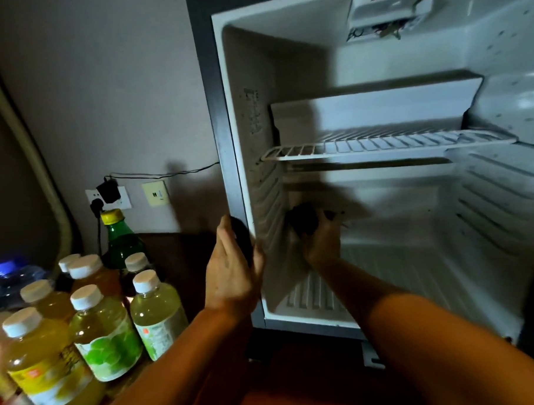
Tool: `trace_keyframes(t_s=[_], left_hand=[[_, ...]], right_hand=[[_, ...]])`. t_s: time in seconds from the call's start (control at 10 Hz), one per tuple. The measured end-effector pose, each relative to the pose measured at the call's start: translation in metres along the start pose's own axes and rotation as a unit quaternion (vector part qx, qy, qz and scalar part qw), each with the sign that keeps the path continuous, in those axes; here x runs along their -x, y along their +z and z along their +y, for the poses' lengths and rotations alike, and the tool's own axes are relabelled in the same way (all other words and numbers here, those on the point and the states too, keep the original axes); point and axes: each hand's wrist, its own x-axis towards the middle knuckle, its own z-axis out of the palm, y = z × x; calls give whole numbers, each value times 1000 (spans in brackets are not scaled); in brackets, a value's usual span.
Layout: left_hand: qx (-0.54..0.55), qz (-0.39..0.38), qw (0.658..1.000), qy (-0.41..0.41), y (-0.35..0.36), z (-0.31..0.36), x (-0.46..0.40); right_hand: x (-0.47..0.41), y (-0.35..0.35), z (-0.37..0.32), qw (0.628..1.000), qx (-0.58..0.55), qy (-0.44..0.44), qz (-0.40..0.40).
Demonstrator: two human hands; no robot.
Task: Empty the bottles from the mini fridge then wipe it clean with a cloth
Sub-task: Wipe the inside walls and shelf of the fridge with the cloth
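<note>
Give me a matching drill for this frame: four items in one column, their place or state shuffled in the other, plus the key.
1. dark cloth
2. left hand
3. wire shelf
4. green bottle

A. bare, mid-height in the mini fridge
B. by the wall sockets, yellow cap
C. gripping the fridge's front edge
D. held by the right hand in the lower compartment

Pairs: 1-D, 2-C, 3-A, 4-B

mini fridge [497, 106]: white, open, no bottles inside | bottles [106, 328]: upright, clustered left | cloth [303, 222]: dark, inside fridge
</note>
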Motion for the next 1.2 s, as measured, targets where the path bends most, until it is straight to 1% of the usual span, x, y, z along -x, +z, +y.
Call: trace_keyframes(t_s=[0.1, 0.2, 0.3, 0.4, 0.6, 0.7, 0.8, 0.9, 1.0, 1.1, 1.2], left_hand=[[-19, 50, 998, 45, 9, -4, -4], [-20, 68, 994, 80, 12, -5, -5], [-18, 66, 995, 78, 13, -6, -5], [-23, 51, 996, 66, 11, -8, -2], [-13, -8, 1000, 10, 0, -1, 2], [0, -23, 1000, -12, -6, 5, 6], [33, -41, 998, -33, -10, 6, 11], [71, -55, 992, -91, -15, 8, 13], [101, -54, 986, -122, -15, 15, 14], [102, -39, 984, -142, -15, 20, 15], [111, -41, 984, -133, -15, 16, 14]], right_hand=[[2, 11, 5, 987, 137, -33, -82], [0, 24, 16, 988, 126, -15, -91], [0, 27, 20, 992, 81, -7, -98], [2, 23, 15, 990, 18, 51, -132], [20, 24, 13, 978, -104, 118, -134], [37, 19, 6, 973, -141, 124, -137], [61, 10, -1, 964, -168, 129, -163], [87, -4, -13, 959, -157, 120, -205], [107, -17, -28, 953, -160, 118, -229], [118, -30, -38, 945, -164, 141, -247], [112, -43, -36, 929, -177, 170, -278]])
